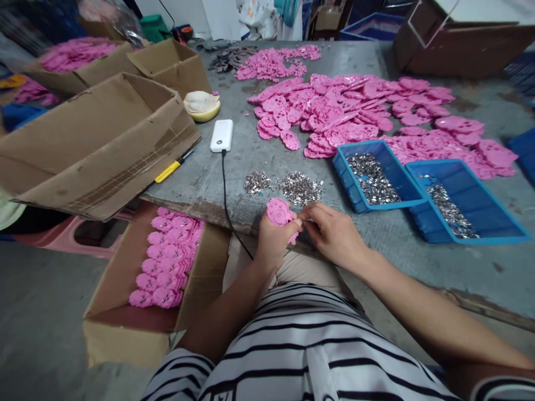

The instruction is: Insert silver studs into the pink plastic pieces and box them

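My left hand point(273, 239) is closed around a pink moulded plastic piece point(278, 211) with a scalloped outline, held just over the table's front edge. At that piece's right side, my right hand point(334, 229) has its thumb and forefinger pinched together; whatever is between them is too small to make out. Just beyond my hands lie a larger pile of small shiny metal parts point(300, 188) and a smaller pile of metal parts point(256, 182).
Two blue trays point(378, 146) point(493, 211) with metal parts stand at right. Pink pieces point(334, 111) heap behind. A white power bank point(222, 136) trails a cable. A yellow-handled tool point(168, 171) lies by a cardboard box point(104, 139). Below left, another box point(100, 328) holds stacked pink pieces.
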The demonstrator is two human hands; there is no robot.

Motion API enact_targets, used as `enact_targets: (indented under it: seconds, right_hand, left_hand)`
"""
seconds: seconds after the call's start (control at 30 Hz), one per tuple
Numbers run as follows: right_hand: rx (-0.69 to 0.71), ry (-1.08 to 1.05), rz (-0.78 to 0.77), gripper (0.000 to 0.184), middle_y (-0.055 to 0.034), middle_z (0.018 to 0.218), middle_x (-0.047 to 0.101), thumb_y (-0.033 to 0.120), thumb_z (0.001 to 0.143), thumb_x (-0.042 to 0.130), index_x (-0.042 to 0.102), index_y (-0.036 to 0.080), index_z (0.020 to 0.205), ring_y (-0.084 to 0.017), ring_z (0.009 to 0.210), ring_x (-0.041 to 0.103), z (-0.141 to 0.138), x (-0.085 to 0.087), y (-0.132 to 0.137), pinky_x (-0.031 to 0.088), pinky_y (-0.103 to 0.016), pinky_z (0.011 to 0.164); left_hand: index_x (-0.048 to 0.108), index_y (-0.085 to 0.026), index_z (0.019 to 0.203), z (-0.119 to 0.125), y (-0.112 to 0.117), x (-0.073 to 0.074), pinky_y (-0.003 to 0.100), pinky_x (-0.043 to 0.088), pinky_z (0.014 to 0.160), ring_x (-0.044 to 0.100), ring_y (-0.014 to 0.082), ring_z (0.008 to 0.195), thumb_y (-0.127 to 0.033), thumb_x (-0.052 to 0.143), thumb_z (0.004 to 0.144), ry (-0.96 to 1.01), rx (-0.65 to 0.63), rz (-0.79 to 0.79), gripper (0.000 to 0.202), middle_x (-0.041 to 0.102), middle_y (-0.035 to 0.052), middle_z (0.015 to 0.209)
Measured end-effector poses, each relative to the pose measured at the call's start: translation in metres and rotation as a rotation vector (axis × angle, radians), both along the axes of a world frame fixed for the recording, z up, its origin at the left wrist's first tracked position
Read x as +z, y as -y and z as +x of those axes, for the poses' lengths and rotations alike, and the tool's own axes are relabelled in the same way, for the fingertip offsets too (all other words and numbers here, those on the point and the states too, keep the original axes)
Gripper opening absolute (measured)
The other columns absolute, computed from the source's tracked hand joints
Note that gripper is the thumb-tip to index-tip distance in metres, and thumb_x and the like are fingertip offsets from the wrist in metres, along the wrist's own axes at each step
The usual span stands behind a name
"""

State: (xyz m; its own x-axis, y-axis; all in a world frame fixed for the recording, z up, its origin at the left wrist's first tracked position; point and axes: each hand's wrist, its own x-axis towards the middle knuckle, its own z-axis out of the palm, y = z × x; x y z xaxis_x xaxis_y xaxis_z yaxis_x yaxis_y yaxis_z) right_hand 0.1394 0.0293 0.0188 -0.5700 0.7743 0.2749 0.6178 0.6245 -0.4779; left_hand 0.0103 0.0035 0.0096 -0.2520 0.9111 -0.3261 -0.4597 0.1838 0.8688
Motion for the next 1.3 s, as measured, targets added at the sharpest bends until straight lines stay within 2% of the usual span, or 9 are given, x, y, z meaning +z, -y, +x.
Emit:
enact_targets:
  seconds: [0.2, 0.4, 0.47, 0.53, 0.67, 0.87, 1.03, 1.17, 1.3]
  right_hand:
    - [-0.026, -0.09, -0.099, 0.016, -0.0061, 0.087, 0.068, 0.01, 0.081, 0.049, 0.06, 0.019, 0.086, -0.019, 0.08, 0.063, 0.0, 0.004, -0.002, 0.046, -0.03, 0.069]
    - [-0.072, -0.192, -0.167, 0.01, -0.0047, 0.084, 0.068, 0.015, 0.082, 0.053, 0.062, 0.02, 0.085, -0.017, 0.073, 0.061, 0.0, 0.008, -0.003, 0.045, -0.029, 0.066]
    - [-0.068, -0.221, -0.198, 0.005, -0.0046, 0.083, 0.067, 0.021, 0.083, 0.057, 0.061, 0.019, 0.083, -0.017, 0.07, 0.059, -0.001, 0.009, -0.003, 0.044, -0.029, 0.064]
    - [-0.054, -0.249, -0.213, 0.008, -0.0048, 0.083, 0.066, 0.025, 0.084, 0.06, 0.061, 0.019, 0.079, -0.017, 0.074, 0.059, -0.002, 0.008, -0.003, 0.044, -0.029, 0.066]
    - [-0.024, -0.297, -0.25, 0.015, -0.0051, 0.082, 0.065, 0.024, 0.086, 0.056, 0.058, 0.02, 0.072, -0.017, 0.079, 0.06, -0.003, 0.006, -0.006, 0.045, -0.031, 0.074]
    - [0.006, -0.426, -0.54, 0.021, -0.0027, 0.072, 0.062, 0.033, 0.085, 0.055, 0.057, 0.019, 0.071, -0.016, 0.071, 0.055, -0.001, 0.0, -0.015, 0.043, -0.03, 0.069]
    - [-0.008, -0.562, -0.701, 0.027, -0.0024, 0.074, 0.059, 0.042, 0.082, 0.059, 0.055, 0.018, 0.07, -0.015, 0.07, 0.052, -0.001, -0.005, -0.015, 0.042, -0.029, 0.067]
    - [-0.02, -0.593, -0.676, 0.029, -0.0061, 0.089, 0.057, 0.041, 0.08, 0.061, 0.056, 0.018, 0.064, -0.016, 0.077, 0.051, -0.002, -0.006, -0.015, 0.042, -0.029, 0.067]
    - [-0.03, -0.603, -0.679, 0.027, -0.0083, 0.097, 0.055, 0.04, 0.081, 0.059, 0.055, 0.018, 0.066, -0.018, 0.085, 0.053, -0.002, -0.005, -0.016, 0.045, -0.033, 0.073]
  left_hand:
    - [0.055, -0.017, 0.093, -0.002, 0.001, 0.0, 0.017, 0.034, 0.036, 0.046, 0.0066, 0.043, -0.013, 0.064, 0.051, -0.005, -0.005, 0.011, 0.043, 0.059, -0.0072, 0.063]
    - [0.056, -0.018, 0.092, -0.003, 0.002, -0.002, 0.018, 0.033, 0.037, 0.042, 0.0062, 0.042, -0.014, 0.062, 0.055, -0.144, -0.017, 0.022, 0.038, 0.059, -0.0075, 0.061]
    - [0.057, -0.019, 0.09, -0.003, 0.001, -0.006, 0.018, 0.035, 0.041, 0.045, 0.007, 0.046, -0.015, 0.065, 0.055, -0.2, -0.002, 0.031, 0.036, 0.06, -0.0064, 0.065]
    - [0.058, -0.02, 0.089, -0.003, 0.001, -0.01, 0.018, 0.038, 0.046, 0.052, 0.009, 0.055, -0.015, 0.068, 0.054, -0.242, 0.019, 0.049, 0.036, 0.061, -0.0045, 0.07]
    - [0.059, -0.02, 0.087, -0.002, 0.0, -0.014, 0.019, 0.042, 0.052, 0.057, 0.0119, 0.065, -0.01, 0.071, 0.053, -0.273, 0.048, 0.042, 0.037, 0.063, -0.0024, 0.073]
    - [0.058, -0.019, 0.089, -0.003, 0.003, -0.007, 0.017, 0.039, 0.047, 0.052, 0.0085, 0.054, -0.01, 0.065, 0.056, -0.258, 0.016, 0.048, 0.035, 0.062, -0.0043, 0.067]
    - [0.057, -0.018, 0.093, -0.001, 0.002, -0.001, 0.018, 0.035, 0.037, 0.046, 0.0071, 0.043, -0.016, 0.063, 0.058, -0.179, -0.043, 0.03, 0.035, 0.061, -0.0061, 0.062]
    - [0.054, -0.018, 0.093, 0.0, 0.002, 0.002, 0.017, 0.036, 0.038, 0.053, 0.0085, 0.046, -0.018, 0.066, 0.056, -0.079, -0.048, 0.022, 0.039, 0.061, -0.0054, 0.064]
    - [0.046, -0.02, 0.091, -0.004, 0.004, 0.005, 0.018, 0.037, 0.038, 0.06, 0.012, 0.05, -0.028, 0.062, 0.061, 0.141, -0.096, 0.049, 0.035, 0.062, -0.0029, 0.068]
